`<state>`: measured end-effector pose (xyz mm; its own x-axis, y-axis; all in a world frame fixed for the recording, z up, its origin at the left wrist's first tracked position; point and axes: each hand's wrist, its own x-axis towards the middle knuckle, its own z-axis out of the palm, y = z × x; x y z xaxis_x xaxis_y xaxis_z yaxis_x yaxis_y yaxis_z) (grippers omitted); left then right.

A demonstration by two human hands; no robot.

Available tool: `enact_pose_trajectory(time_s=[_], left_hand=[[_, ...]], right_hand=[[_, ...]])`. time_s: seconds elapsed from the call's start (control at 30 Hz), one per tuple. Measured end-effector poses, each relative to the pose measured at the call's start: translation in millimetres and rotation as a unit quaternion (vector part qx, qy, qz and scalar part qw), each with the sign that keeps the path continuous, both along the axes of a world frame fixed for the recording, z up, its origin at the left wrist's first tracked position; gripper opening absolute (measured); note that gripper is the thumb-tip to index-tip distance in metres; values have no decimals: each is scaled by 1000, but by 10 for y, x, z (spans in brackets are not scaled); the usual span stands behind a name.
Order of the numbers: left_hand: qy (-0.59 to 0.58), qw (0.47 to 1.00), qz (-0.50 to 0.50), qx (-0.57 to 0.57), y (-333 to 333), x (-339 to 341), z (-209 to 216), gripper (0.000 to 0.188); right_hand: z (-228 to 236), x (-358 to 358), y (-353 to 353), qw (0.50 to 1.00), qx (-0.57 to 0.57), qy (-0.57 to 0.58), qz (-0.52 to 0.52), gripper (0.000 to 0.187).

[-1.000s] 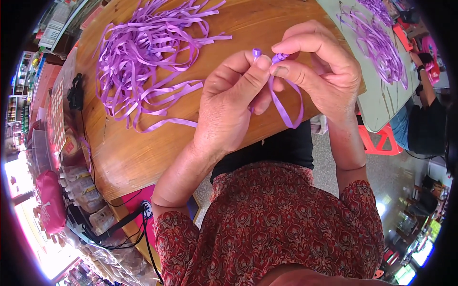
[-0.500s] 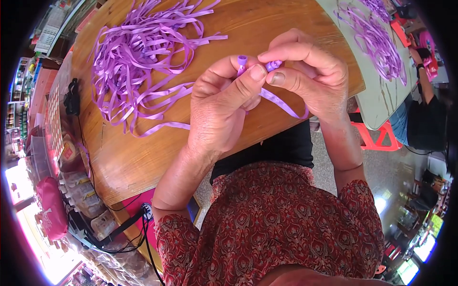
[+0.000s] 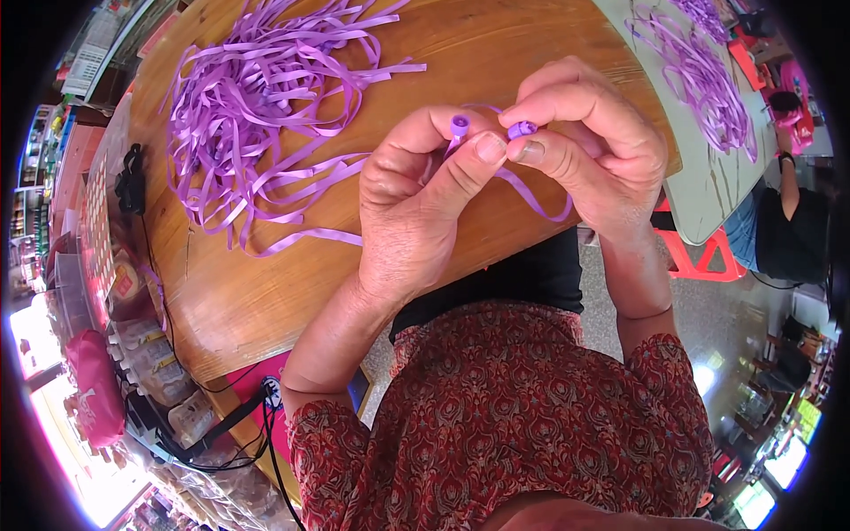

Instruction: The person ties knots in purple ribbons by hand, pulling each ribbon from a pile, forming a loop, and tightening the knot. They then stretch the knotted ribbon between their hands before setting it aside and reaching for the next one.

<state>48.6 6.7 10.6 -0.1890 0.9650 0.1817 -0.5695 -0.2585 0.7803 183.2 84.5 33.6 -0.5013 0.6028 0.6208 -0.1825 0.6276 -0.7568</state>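
My left hand (image 3: 409, 212) pinches a purple strap just below a small purple cup-shaped plastic piece (image 3: 459, 126), whose round open end faces up. Thumb and fingertips of my right hand (image 3: 606, 146) are closed on a second small purple plastic piece (image 3: 523, 129). The two thumb tips almost meet, and the two plastic pieces are apart. A loop of purple strap (image 3: 553, 215) hangs beneath my right hand. To the left lies a tangled heap of purple straps (image 3: 257, 115), with some strands running toward my left wrist.
The wooden table (image 3: 257, 292) ends in front of my body. At the right, a pale table (image 3: 699, 199) bears more purple straps (image 3: 708, 93). A person in dark clothing (image 3: 792, 230) is beyond, near a red stool (image 3: 704, 257). Black cables (image 3: 150, 248) run along the left edge.
Both hands have shifted slightly to the right with their plastic pieces. The right hand has turned its piece a little, and the gap between the pieces stays small.
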Motion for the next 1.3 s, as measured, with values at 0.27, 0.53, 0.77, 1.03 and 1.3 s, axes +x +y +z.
enact_pose_trajectory(time_s=[0.27, 0.53, 0.77, 1.03, 1.3], left_hand=[[263, 958, 110, 16, 1, -77, 43, 14], [68, 997, 22, -13, 27, -91, -53, 17], [-166, 979, -112, 50, 107, -179, -148, 23], [-231, 966, -110, 39, 126, -238, -197, 23], [-154, 987, -56, -10, 90, -135, -154, 21]], right_hand=[[-76, 41, 38, 990, -96, 100, 41, 15], [-61, 155, -22, 971, -224, 49, 65, 19], [-341, 95, 14, 982, -186, 9, 40, 28], [-418, 91, -61, 939, -320, -9, 127, 31], [-405, -11, -144, 972, -216, 47, 83, 32]])
